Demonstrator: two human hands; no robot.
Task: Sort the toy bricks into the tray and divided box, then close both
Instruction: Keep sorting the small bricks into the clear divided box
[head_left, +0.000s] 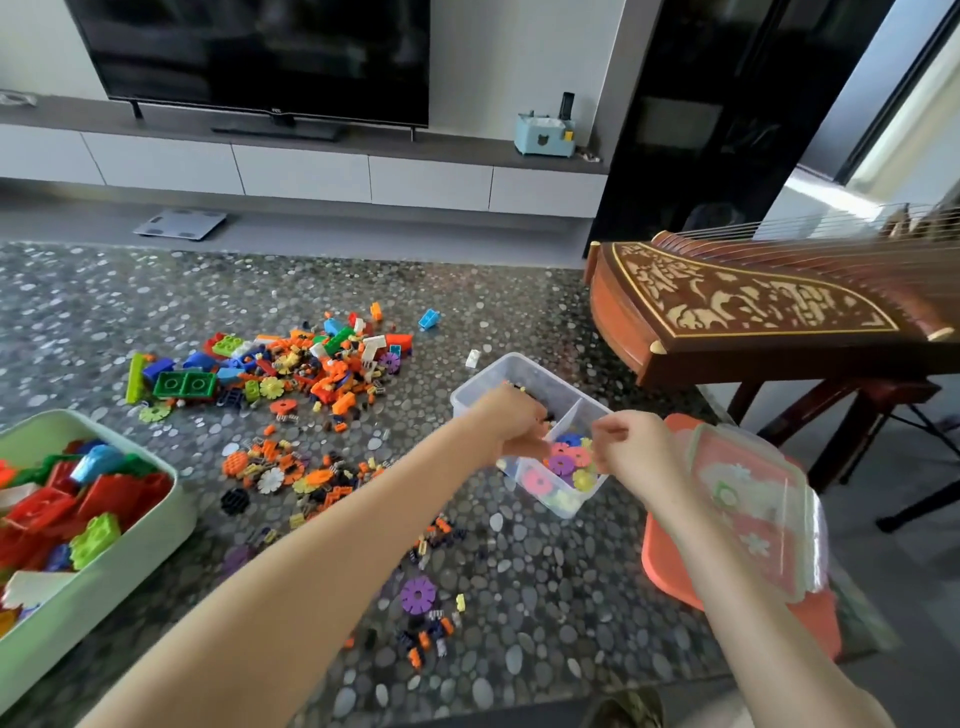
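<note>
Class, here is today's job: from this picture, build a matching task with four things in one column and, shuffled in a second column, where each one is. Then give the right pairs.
Things
1. green tray
2. divided box
3. clear lid
4. lone purple disc

Places
A. loose on the pebble mat, near the bottom centre
B. at the left edge, holding large bricks
C. centre right, with pink and purple discs in one compartment
D. far right, lying on a flat orange thing

Pairs: 1-B, 2-C, 3-D, 4-A
</note>
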